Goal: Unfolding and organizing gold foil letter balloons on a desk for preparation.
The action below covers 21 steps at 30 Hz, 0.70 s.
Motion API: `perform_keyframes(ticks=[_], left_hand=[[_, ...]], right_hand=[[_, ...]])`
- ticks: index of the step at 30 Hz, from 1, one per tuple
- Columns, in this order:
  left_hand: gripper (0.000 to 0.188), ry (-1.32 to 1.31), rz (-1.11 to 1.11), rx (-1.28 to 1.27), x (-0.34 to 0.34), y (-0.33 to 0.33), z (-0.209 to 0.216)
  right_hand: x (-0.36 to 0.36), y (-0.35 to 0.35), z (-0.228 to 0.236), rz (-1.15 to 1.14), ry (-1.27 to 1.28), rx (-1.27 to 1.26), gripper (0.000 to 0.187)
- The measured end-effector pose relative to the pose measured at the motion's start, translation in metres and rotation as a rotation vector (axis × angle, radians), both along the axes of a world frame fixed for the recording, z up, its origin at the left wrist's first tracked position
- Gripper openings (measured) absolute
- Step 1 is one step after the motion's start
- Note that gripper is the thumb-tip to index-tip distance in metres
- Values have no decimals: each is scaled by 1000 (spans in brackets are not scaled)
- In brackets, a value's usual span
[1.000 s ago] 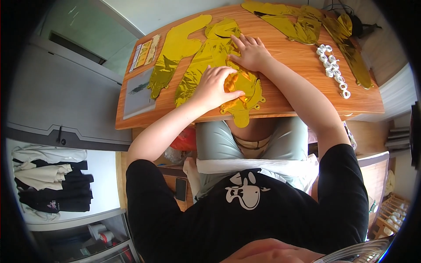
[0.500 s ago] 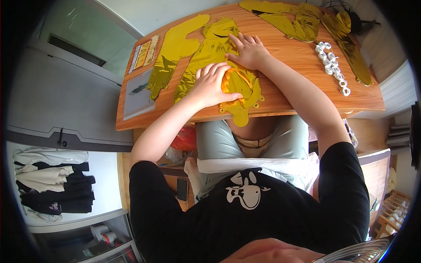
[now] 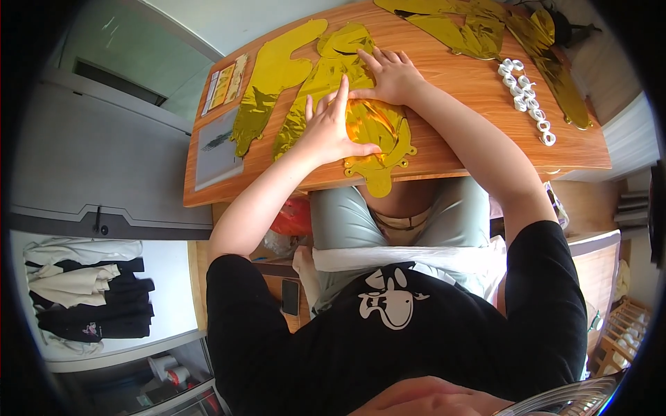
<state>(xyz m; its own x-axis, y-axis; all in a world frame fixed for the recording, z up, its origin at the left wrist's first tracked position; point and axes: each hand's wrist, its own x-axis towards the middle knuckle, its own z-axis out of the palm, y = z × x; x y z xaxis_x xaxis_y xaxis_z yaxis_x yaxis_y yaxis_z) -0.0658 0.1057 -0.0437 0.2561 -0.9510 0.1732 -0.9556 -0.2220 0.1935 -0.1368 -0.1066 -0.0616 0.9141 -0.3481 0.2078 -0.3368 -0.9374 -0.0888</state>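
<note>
A flat gold foil balloon (image 3: 378, 135), uninflated and creased, lies on the wooden table in front of me. Its rounded tab hangs slightly over the near edge. My left hand (image 3: 329, 130) rests on its left side, fingers spread upward and thumb stretched across the foil. Farther up, my right hand (image 3: 395, 76) lies palm down along the balloon's right side, its fingers apart. Neither hand grips anything. A second gold foil balloon (image 3: 274, 73) lies flat to the left of my hands.
More gold foil balloons (image 3: 479, 35) lie at the far right of the table (image 3: 451, 104). Several small white ribbon rolls (image 3: 524, 93) form a column there. Cards (image 3: 225, 83) and a clear plastic bag (image 3: 218, 152) sit at the left edge. A phone (image 3: 290, 297) lies below.
My left hand's fingers have lifted and spread from a curled position over the foil, uncovering more of it. My right hand stays nearly in place.
</note>
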Motion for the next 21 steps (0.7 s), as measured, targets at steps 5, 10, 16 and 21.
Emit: perform_keyframes(ticks=[5, 10, 16, 21], left_hand=[[148, 34, 6, 38, -3, -1, 4], [131, -203, -130, -170, -10, 1, 13], [87, -117, -117, -31, -25, 15, 15], [82, -136, -107, -49, -28, 14, 11]], right_hand=[[0, 0, -1, -14, 6, 7, 115], [4, -4, -8, -1, -15, 7, 110], [4, 2, -5, -5, -13, 9, 114], [1, -1, -5, -19, -23, 2, 121]])
